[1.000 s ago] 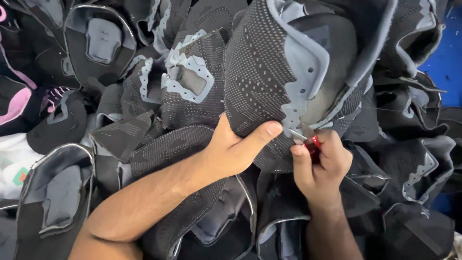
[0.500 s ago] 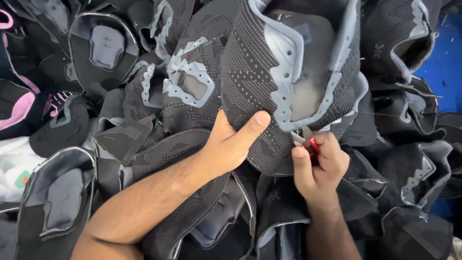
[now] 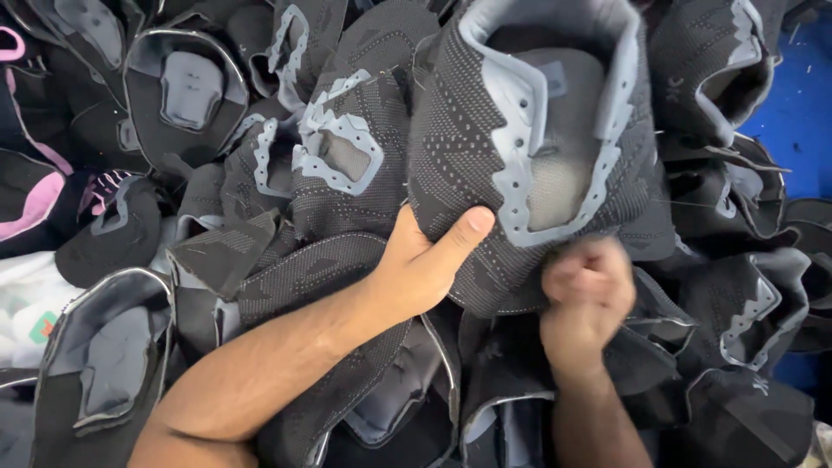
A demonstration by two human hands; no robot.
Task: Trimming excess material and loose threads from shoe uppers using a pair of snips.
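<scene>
Both hands are on one dark knit shoe top [image 3: 485, 130] in the middle of the scene. The left hand [image 3: 425, 264] grips its near left edge, with the thumb lying flat on the outside and the other fingers tucked under the cloth. The right hand [image 3: 585, 295] is curled into a fist just below the shoe top's near edge, touching it. That hand is blurry, so I cannot tell if it holds something small inside. The shoe top is black and grey with small dots, and it has a light grey band with little holes around its opening. It sits lifted a bit above a big heap of other shoe tops [image 3: 329, 147] that look much the same, black with grey trim. The heap fills almost the whole scene. On the far left lies a black piece with a pink edge [image 3: 35, 195], and near it something white [image 3: 26, 299]. On the right, a blue surface [image 3: 797, 121] shows behind the heap.
</scene>
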